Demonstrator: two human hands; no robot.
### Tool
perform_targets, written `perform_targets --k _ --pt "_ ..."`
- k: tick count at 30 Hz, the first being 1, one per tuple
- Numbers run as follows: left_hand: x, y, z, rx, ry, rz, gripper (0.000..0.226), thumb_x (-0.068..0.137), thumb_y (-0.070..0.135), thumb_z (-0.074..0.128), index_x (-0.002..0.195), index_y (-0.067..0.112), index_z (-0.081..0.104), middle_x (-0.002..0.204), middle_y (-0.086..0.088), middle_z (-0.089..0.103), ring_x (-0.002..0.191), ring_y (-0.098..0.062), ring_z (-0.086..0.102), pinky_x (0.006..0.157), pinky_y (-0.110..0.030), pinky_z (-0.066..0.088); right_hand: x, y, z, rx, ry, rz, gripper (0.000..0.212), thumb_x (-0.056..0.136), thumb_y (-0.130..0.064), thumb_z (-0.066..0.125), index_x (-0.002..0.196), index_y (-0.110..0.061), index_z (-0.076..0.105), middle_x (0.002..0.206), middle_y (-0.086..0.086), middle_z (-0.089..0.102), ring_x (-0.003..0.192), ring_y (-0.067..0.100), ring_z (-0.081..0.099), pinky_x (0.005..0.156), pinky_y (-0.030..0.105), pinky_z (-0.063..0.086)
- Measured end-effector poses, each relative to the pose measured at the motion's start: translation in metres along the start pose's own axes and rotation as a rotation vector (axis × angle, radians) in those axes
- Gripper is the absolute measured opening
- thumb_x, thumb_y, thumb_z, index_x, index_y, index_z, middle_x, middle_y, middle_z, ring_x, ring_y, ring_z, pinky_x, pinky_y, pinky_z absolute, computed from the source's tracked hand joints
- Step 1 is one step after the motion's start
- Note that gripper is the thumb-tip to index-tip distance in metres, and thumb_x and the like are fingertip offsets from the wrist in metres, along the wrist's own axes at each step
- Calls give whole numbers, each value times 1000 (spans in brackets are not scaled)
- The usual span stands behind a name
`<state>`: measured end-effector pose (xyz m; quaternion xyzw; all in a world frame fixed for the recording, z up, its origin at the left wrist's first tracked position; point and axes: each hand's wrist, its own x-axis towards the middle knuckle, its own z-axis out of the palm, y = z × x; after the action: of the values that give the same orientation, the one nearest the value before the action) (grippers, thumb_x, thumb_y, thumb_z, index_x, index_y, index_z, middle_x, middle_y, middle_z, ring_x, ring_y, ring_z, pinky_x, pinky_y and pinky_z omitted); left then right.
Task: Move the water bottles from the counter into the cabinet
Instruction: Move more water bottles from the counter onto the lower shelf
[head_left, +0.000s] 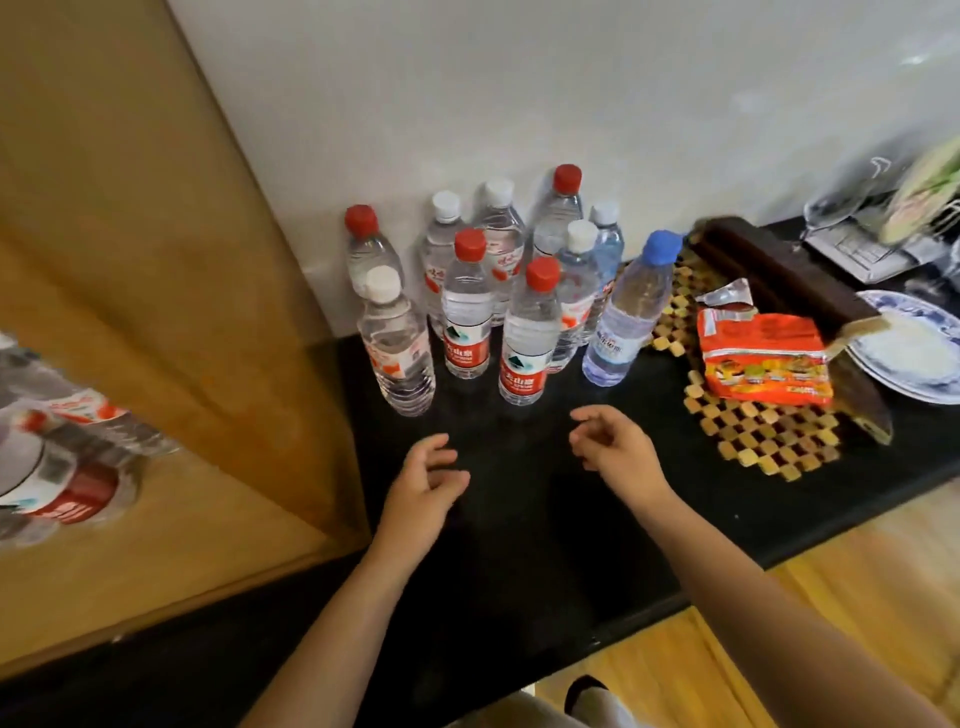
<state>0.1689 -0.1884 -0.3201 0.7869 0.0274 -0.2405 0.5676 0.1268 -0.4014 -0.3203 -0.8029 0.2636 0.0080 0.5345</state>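
Observation:
Several clear water bottles stand in a cluster on the black counter (519, 519) against the white wall. At the front are a white-capped bottle (397, 348), two red-capped bottles with red labels (524, 343) (466, 312), and a blue-capped bottle (626, 317) to the right. My left hand (426, 493) and my right hand (613, 447) hover over the counter just in front of the bottles, both empty with fingers loosely curled and apart. At the left, bottles (57, 467) lie inside the wooden cabinet (156, 338).
A woven checkered mat (769, 441) lies right of the bottles with an orange noodle packet (763, 358) on it. A dark wooden box (784, 280), blue-white plates (914, 353) and a dish rack (878, 234) sit at the far right. Wooden floor shows below the counter edge.

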Motion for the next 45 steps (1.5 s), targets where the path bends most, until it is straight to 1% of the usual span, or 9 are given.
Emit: perform_targets --k 4,8,15,21,28,34,39,42,45 --pt "40 29 8 -102 461 38 83 75 5 72 142 16 25 144 -7 34 127 -21 41 107 -39 36 42 -6 -35 96 192 -4 52 81 -7 66 126 -14 43 110 4 57 100 19 59 91 40 51" --pt "67 54 0 -110 603 31 100 66 0 77 144 21 18 150 -7 26 137 -25 29 113 -42 27 80 -18 -58 136 273 -94 76 72 -5 75 135 -9 33 132 12 48 118 25 52 102 43 43" --pt "86 61 -8 -176 525 82 97 65 -15 67 142 21 21 142 -4 40 133 -23 37 110 -43 31 112 -30 -64 121 209 -173 63 74 -12 74 127 -8 39 124 5 52 118 24 52 99 36 42" --pt "90 69 -11 -312 508 187 77 73 10 74 137 24 33 119 11 49 109 -5 43 95 -28 33 114 -31 -70 82 136 -209 54 84 -14 64 130 -8 36 127 7 50 120 22 49 98 33 41" --pt "79 56 -16 -42 501 248 73 68 18 79 131 15 42 132 -6 48 123 -20 46 107 -42 37 85 -27 -73 22 18 -211 60 83 -16 65 132 -6 33 132 11 48 123 25 49 103 46 42" --pt "29 34 -3 73 428 285 72 67 35 77 129 24 43 127 4 46 111 -9 46 96 -30 39 42 -12 -56 3 -106 -197 66 81 -19 66 135 -16 28 132 5 48 123 22 48 102 42 41" --pt "-16 8 8 230 423 285 82 46 60 71 120 35 45 108 19 42 101 -1 44 86 -23 39 13 -7 -33 16 -294 -210 64 75 -26 72 126 -37 34 125 -11 53 118 9 52 99 36 44" --pt "-22 3 4 250 355 302 76 44 50 80 109 47 41 102 28 41 97 2 46 81 -13 35 -8 -8 -19 44 -433 -191 60 68 -41 72 115 -54 38 118 -24 56 113 -5 53 88 20 46" --pt "-18 0 -3 141 169 277 88 47 22 88 108 54 34 113 25 44 107 2 48 92 -19 38 -24 -9 -4 58 -486 -193 58 70 -40 71 116 -54 39 113 -35 56 110 -12 52 79 6 46"
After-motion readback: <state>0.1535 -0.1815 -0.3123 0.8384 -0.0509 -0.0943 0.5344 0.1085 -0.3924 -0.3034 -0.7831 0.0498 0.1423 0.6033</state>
